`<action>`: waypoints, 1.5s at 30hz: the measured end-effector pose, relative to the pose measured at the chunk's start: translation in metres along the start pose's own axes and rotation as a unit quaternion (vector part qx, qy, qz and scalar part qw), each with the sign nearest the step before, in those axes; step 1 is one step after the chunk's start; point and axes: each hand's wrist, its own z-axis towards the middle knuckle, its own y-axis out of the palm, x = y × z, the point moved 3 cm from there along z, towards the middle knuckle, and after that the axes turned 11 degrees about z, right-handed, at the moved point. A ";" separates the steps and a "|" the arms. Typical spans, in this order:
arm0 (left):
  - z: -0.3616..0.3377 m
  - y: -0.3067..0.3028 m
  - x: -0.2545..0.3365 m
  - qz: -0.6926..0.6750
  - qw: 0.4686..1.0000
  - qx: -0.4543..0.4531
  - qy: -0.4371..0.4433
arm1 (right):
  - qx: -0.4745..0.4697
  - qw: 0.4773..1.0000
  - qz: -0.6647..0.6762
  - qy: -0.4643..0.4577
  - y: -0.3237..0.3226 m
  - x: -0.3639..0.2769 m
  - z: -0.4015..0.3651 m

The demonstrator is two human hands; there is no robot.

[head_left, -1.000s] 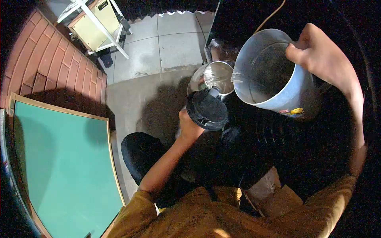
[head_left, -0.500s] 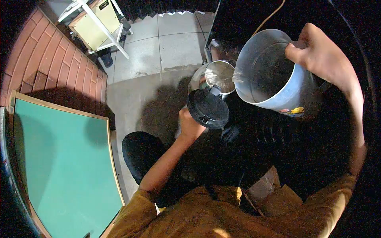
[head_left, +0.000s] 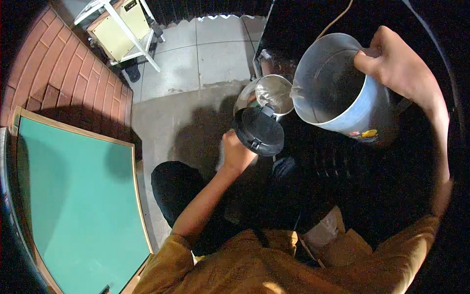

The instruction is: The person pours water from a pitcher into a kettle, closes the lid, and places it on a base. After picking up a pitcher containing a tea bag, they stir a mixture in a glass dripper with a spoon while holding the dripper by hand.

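Blue-grey, tilted, likely slippery when wet

Grips a flower-printed, blue-grey, cylindrical plastic jug with the right hand, thumb on rim; probably stiff, heavier if full, best held opposite the lip. Beyond, clasps with the left hand, below a raised, round black lid, apparently the hidden handle of a shiny, cylindrical metal kettle beside the jug.

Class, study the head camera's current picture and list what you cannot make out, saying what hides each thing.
All in the head view:
- The left hand's grip: the black lid covers its fingers.
- The lower part of the jug: lost in dark shadow.
- The lower end of the green board: cut off by the bottom edge.
- The label wording on the cream box: too small.
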 end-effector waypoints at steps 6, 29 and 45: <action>0.001 0.005 0.002 0.028 0.998 -0.042 0.024 | -0.018 0.997 0.051 -0.046 -0.005 -0.012 -0.006; 0.010 -0.012 0.006 -0.075 0.996 -0.010 -0.055 | 0.057 0.995 0.030 -0.075 -0.007 -0.018 -0.006; 0.030 -0.017 0.009 -0.144 0.987 0.030 -0.061 | -0.140 0.940 0.269 0.154 0.040 0.142 0.006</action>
